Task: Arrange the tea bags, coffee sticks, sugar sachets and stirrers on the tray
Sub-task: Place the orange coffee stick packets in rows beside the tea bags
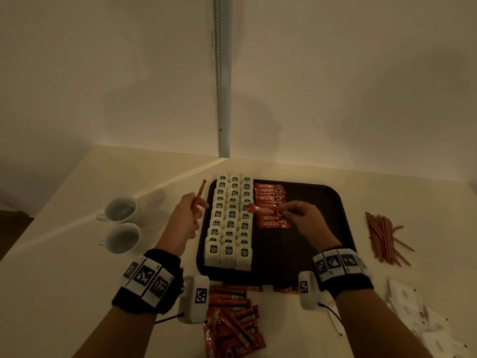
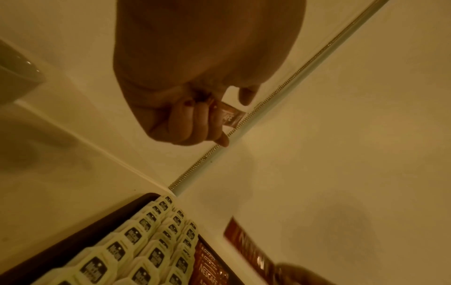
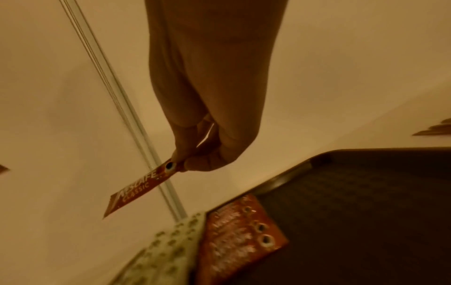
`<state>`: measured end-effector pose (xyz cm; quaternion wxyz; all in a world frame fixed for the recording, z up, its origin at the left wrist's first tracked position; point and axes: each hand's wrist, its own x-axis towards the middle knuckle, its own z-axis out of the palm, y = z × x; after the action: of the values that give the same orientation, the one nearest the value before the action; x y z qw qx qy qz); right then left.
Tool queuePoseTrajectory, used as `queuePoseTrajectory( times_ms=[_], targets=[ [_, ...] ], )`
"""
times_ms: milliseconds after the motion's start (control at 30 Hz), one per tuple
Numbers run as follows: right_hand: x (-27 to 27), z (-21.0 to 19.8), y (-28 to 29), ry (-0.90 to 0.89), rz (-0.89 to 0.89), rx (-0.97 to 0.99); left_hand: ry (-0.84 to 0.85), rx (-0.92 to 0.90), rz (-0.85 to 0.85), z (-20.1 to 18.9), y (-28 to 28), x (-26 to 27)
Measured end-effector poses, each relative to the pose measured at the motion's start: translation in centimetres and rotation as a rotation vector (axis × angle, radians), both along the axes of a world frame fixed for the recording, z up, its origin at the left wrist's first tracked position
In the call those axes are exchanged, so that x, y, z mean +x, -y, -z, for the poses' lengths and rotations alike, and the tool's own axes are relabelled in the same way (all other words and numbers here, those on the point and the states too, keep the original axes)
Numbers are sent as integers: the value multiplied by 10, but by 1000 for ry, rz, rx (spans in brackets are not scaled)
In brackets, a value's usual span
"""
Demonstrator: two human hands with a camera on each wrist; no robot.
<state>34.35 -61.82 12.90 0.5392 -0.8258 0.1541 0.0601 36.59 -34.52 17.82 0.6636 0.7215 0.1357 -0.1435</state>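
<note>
Loose coffee sticks [image 1: 232,324] heaped before tray [image 1: 330,202] | three tea-bag columns [image 1: 229,223] on tray's left | one stick [image 1: 199,193] gripped by left hand [image 1: 184,220] | one stick [image 1: 263,209] pinched by right hand [image 1: 302,218] over tray | two cups [image 1: 121,223] left of tray

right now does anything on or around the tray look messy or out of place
On the tray nothing stands out: tea bags stand in three even rows, coffee sticks stacked beside them. Off it, loose coffee sticks lie jumbled at the near edge, some tucked under the rim.
</note>
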Motion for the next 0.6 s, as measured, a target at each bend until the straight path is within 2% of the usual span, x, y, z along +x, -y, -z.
queuePoseTrajectory(
  times_ms=[233, 600],
  targets=[
    [0, 55, 27, -220, 9, -154, -11, 71, 8, 21, -14, 9],
    [17, 70, 17, -241, 95, -209, 2, 101, 49, 25, -12, 16]
  ],
)
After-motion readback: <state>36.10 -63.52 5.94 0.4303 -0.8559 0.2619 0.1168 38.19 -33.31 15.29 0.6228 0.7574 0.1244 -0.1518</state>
